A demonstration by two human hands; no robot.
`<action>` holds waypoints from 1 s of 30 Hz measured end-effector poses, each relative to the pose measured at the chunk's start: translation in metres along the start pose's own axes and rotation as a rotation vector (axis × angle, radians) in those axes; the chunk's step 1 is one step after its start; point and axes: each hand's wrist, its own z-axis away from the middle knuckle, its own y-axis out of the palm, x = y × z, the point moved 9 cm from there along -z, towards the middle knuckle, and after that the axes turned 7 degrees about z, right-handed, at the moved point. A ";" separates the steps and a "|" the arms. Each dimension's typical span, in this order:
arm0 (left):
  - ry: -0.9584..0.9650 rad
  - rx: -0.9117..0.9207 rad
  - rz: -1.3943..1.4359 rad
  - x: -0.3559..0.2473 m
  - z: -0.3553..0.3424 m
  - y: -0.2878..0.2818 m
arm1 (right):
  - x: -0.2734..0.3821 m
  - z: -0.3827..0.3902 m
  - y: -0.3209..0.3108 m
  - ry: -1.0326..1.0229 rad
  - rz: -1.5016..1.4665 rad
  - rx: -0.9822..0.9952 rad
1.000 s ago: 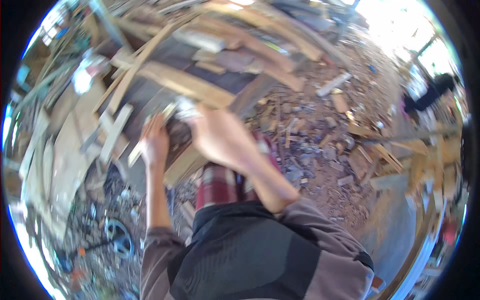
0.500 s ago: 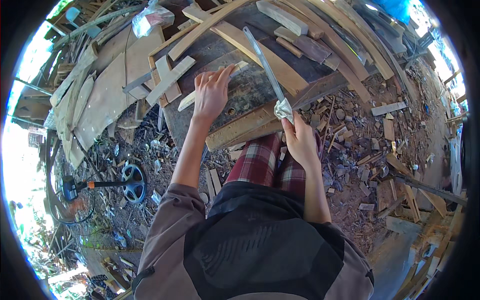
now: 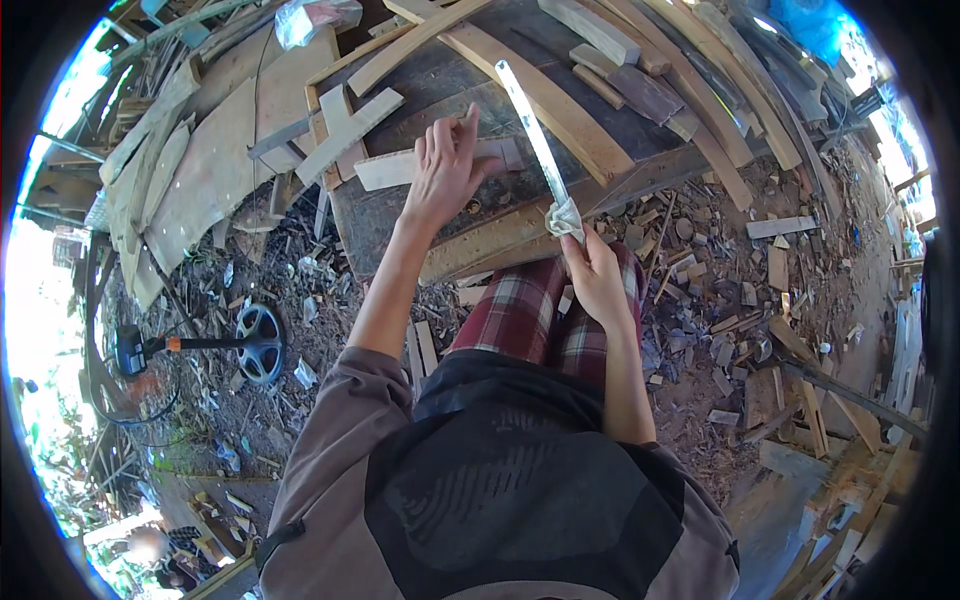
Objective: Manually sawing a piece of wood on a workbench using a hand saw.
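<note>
Left hand (image 3: 447, 172) over a short pale wood piece (image 3: 385, 171), which lies on the dark, worn desk (image 3: 368, 222) near its front edge. Left fingers loose and spread: index pointing up and away, thumb stuck out to the right, others half curled. Palm covers the middle of the piece; can't tell if it's touching. Both ends of the piece stick out past the hand.

Right hand (image 3: 598, 280) closed on the lower end of a long straight metal blade (image 3: 540, 145), fingers wrapped around the grip just below a bunched whitish cloth (image 3: 563, 217). Blade tilted, tip up-left, bright with glare, passing in front of a long thick plank (image 3: 585, 130) on the desk. Can't tell if they touch. Blade just right of the left thumb, apart from it.

Desk front edge: wooden beam (image 3: 470, 250), close to the plaid trousers (image 3: 510, 310). Left side of desk: crossed wood strip (image 3: 350, 137) over another board. Top: clear plastic bag (image 3: 308, 20). Ground (image 3: 690, 420) full of offcuts and chips. Dark spoked disc (image 3: 261, 343) on a shaft, lower left.
</note>
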 end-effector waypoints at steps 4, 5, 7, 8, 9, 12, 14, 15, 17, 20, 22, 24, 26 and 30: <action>-0.055 0.004 -0.002 0.005 0.000 -0.001 | 0.014 0.002 -0.001 -0.009 0.102 -0.027; -0.061 0.008 -0.001 0.004 0.001 -0.002 | 0.017 0.004 0.001 -0.005 0.103 -0.022; -0.189 -0.049 0.048 0.013 0.002 -0.008 | 0.027 0.005 -0.001 -0.040 0.232 -0.090; -0.174 -0.121 0.076 0.012 0.001 -0.013 | 0.027 0.006 0.002 -0.039 0.234 -0.084; -0.181 -0.121 0.075 0.012 0.003 -0.012 | 0.031 0.008 0.002 -0.080 0.265 -0.123; -0.220 -0.176 0.136 0.007 0.008 -0.010 | 0.039 0.008 0.005 -0.140 0.299 -0.168; -0.212 -0.220 0.102 0.001 0.016 -0.008 | 0.042 0.011 0.010 -0.152 0.306 -0.157; -0.187 -0.267 0.070 -0.002 0.021 -0.011 | 0.043 0.011 0.013 -0.148 0.334 -0.161; -0.204 -0.235 0.052 -0.001 0.023 -0.005 | 0.040 0.012 0.014 -0.135 0.377 -0.162; -0.189 -0.257 0.060 0.001 0.024 -0.006 | 0.034 0.012 0.020 -0.099 0.410 -0.119; -0.195 -0.266 0.078 0.001 0.025 -0.007 | 0.032 0.013 0.024 -0.076 0.439 -0.097; -0.197 -0.273 0.096 0.001 0.025 -0.006 | 0.031 0.012 0.027 -0.107 0.460 -0.112; -0.178 -0.302 0.096 -0.001 0.024 -0.009 | 0.035 0.012 0.030 -0.138 0.477 -0.126; -0.161 -0.284 0.072 -0.005 0.021 -0.010 | 0.039 0.010 0.033 -0.094 0.483 -0.110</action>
